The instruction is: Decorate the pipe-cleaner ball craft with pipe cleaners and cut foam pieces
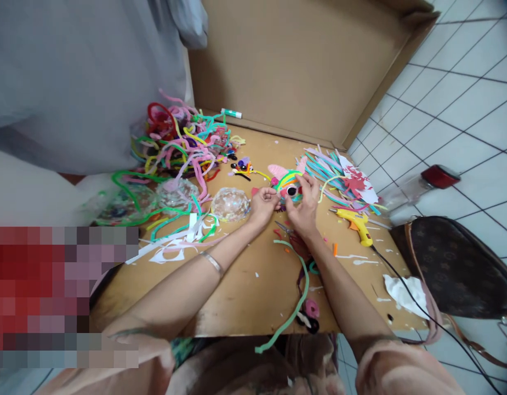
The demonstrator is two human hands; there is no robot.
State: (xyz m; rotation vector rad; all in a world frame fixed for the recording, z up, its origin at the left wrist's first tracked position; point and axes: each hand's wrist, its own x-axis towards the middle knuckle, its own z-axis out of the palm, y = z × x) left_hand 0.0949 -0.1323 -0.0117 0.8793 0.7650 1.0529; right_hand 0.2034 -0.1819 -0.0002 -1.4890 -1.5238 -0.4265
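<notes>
Both hands meet at a colourful pipe-cleaner figure point(292, 180) with pink ears and a round black-and-white eye. My right hand point(305, 206) grips its right side, thumb below and fingers on top. At its left edge my left hand point(266, 206) is closed in a pinch; whatever lies between the fingertips is too small to make out. Scissors point(283, 226) lie just below the figure, partly under my right hand. A pale green pipe cleaner point(305, 280) curves down to the table's front edge. To the left of my left hand sits a clear plastic ball point(231, 204).
Tangled pipe cleaners point(183, 137) heap at the back left; more lie in a bundle point(323, 164) at the back right. A yellow glue gun point(355, 222) with a black cord, a crumpled tissue point(405, 295) and a brown bag point(454, 263) are at the right. Cardboard point(302, 66) stands behind.
</notes>
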